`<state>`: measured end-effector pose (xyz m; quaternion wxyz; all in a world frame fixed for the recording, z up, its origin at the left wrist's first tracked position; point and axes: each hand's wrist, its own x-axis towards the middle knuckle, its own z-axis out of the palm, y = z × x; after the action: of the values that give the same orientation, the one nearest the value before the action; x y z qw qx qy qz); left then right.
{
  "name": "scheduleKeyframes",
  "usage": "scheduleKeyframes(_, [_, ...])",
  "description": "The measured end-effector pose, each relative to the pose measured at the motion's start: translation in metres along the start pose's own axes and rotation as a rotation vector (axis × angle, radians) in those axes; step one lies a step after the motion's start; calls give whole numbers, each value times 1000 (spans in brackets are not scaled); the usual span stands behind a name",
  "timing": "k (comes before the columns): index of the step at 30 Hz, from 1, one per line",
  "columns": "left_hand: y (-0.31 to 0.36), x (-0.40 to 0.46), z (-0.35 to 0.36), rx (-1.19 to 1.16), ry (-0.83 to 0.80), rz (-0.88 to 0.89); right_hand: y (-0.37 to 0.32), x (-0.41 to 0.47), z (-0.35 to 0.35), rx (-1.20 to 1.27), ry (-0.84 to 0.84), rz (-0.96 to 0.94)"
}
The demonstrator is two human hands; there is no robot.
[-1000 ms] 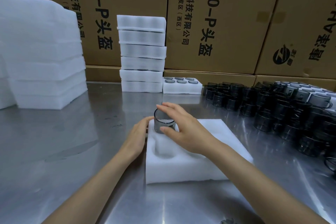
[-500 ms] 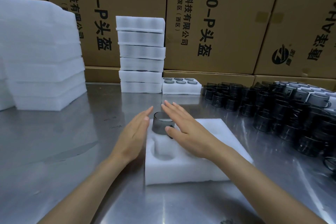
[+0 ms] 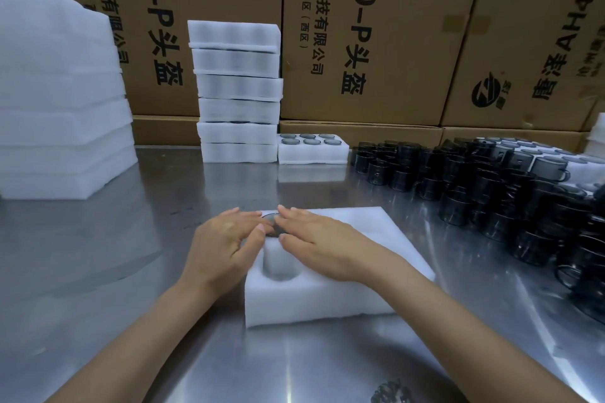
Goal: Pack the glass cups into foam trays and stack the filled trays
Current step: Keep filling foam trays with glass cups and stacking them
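1. The foam tray (image 3: 327, 291) is a white, thick rectangular block with round wells. It lies flat on the steel table (image 3: 98, 271), directly in front of the person.
2. The glass cup (image 3: 271, 222) is dark grey and translucent. It sits sunk in the tray's far-left well; only part of its rim shows between the hands.
3. The left hand (image 3: 226, 249) lies flat, fingers extended, pressing on the cup and the tray's left edge. It grasps nothing.
4. The right hand (image 3: 320, 245) lies flat, fingers straight, fingertips on the cup. It grasps nothing.
5. The near-left well (image 3: 278, 267) is open and unfilled.
6. Loose dark cups (image 3: 491, 186) stand grouped at right.
7. A stack of trays (image 3: 237, 91) stands at the rear, just beside a filled tray (image 3: 311, 149).
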<state>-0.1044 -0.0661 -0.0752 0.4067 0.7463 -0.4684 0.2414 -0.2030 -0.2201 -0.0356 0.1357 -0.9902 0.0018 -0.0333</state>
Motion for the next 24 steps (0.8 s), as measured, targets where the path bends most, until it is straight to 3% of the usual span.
scheduleKeyframes(5, [1, -1, 1, -103, -3, -57, 9, 3, -8, 289, 120, 21])
scheduleKeyframes(9, [3, -1, 3, -189, 72, -130, 56, -6, -37, 481, 639, 211])
scheduleKeyframes(12, [0, 2, 3, -197, 101, -142, 104, -26, -43, 383, 930, 488])
scheduleKeyframes(17, [-3, 4, 4, -233, 95, -157, 156, -51, -37, 168, 975, 828])
scheduleKeyframes(24, [-3, 4, 4, -220, 88, -164, 185, -59, -32, 91, 876, 925])
